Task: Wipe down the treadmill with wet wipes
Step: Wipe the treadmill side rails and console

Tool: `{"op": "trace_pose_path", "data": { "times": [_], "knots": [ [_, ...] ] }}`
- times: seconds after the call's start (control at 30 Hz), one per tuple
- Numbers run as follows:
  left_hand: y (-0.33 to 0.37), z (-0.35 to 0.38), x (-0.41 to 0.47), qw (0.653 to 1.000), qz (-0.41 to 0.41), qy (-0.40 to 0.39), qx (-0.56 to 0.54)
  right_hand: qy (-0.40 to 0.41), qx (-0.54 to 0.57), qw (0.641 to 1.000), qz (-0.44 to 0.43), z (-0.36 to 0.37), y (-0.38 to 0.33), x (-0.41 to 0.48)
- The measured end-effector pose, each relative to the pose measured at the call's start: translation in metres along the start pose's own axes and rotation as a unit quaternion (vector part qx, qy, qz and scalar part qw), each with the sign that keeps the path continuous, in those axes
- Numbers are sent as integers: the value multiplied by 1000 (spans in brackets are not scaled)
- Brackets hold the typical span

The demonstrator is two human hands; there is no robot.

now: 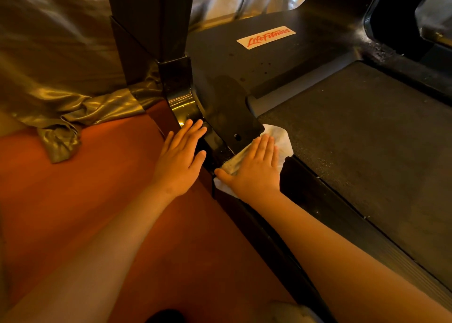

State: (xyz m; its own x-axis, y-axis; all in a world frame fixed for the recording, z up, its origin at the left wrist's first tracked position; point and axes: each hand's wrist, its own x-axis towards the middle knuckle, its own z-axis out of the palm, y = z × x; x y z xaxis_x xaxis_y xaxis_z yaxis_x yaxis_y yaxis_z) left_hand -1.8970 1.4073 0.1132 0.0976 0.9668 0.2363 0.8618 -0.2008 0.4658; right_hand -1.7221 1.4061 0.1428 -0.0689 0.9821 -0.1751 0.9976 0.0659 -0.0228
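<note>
Presently, the wipe (278,136) is pressed flat under the right hand (256,168) on the rail (318,198), which runs toward the person; the left hand (181,156) is rested flat alongside, empty.

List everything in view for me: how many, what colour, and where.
treadmill: one, black, centre and right
belt: one, dark grey, right
logo label: one, white with red lettering, on the treadmill's front cover
wet wipe: one, white, on the treadmill's edge beside the belt
curtain: one, shiny gold, upper left
floor: one, reddish orange, left
left hand: one, flat on the treadmill's base
right hand: one, flat, pressing the wet wipe
</note>
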Motion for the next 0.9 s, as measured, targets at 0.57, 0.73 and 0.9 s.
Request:
{"op": "trace_pose_path", "data": {
  "times": [0.57,0.73,0.9],
  "knots": [
    [2,-10,1,999,-8,-35,11,30,12,998,-46,23,76,-83],
    [4,-9,0,999,-6,-33,33,39,20,998,-40,17,68,-73],
    [29,-6,2,993,49,-37,102,32,30,999,-31,8,45,-40]
  ]
}}
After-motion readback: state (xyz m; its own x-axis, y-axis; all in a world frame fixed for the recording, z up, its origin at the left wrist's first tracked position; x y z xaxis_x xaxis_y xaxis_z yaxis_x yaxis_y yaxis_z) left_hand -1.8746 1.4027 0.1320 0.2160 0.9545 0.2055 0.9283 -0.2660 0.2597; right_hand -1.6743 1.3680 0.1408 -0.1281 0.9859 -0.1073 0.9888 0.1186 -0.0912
